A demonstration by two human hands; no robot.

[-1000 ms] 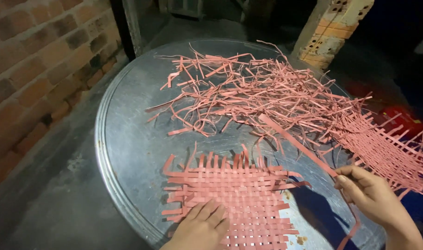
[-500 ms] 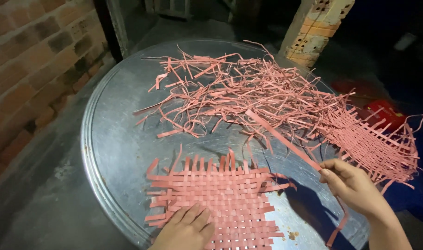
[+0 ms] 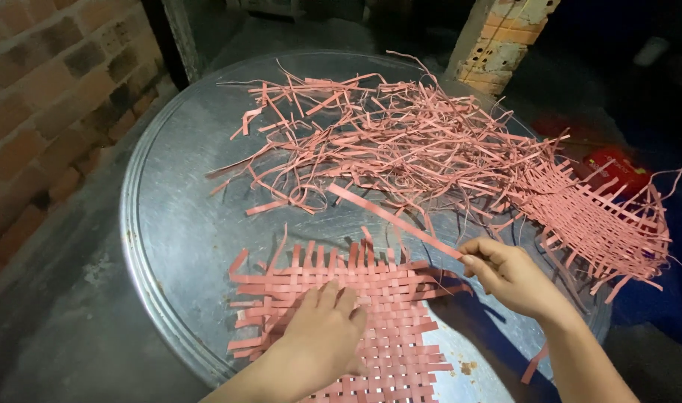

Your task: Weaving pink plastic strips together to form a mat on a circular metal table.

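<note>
I saw the pink woven mat (image 3: 371, 313) lying at the near edge of the round metal tray (image 3: 169, 224). My left hand (image 3: 322, 336) pressed flat on it, fingers released. My right hand (image 3: 509, 272) pinched a long pink strip (image 3: 393, 216). Loose strips (image 3: 385, 142) lay beyond.

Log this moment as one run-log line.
left hand: flat on woven mat | right hand: pinching pink strip | loose strip pile behind | round metal tray

- The head camera is looking steeply down from close above the round metal tray (image 3: 162, 246).
- It is facing forward toward the brick pillar (image 3: 497, 45) beyond it.
</note>
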